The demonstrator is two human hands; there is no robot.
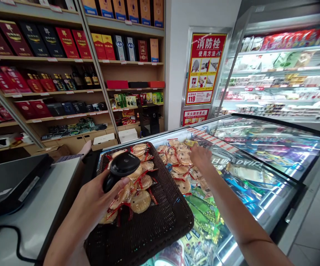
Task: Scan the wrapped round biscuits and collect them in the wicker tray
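My left hand [95,201] is closed around the handle of a black barcode scanner [125,164], held above a dark woven tray [165,218]. In the tray lie several round crackers [140,201] in clear wrappers with red edges. More wrapped crackers [180,153] are piled on the glass lid of a chest freezer, beside the tray. My right hand [201,157] is at the right side of that pile, fingers bent down and partly hidden. A small yellow packet [190,143] shows just beyond its fingertips; whatever the fingers grip cannot be made out.
The glass-topped freezer [259,136] holds bagged frozen goods and stretches off to the right. At left stands a counter [46,207] with a dark device [13,184] and a black cable [18,240]. Shelves [51,59] of boxed bottles line the back; a lit refrigerated case [282,70] stands right.
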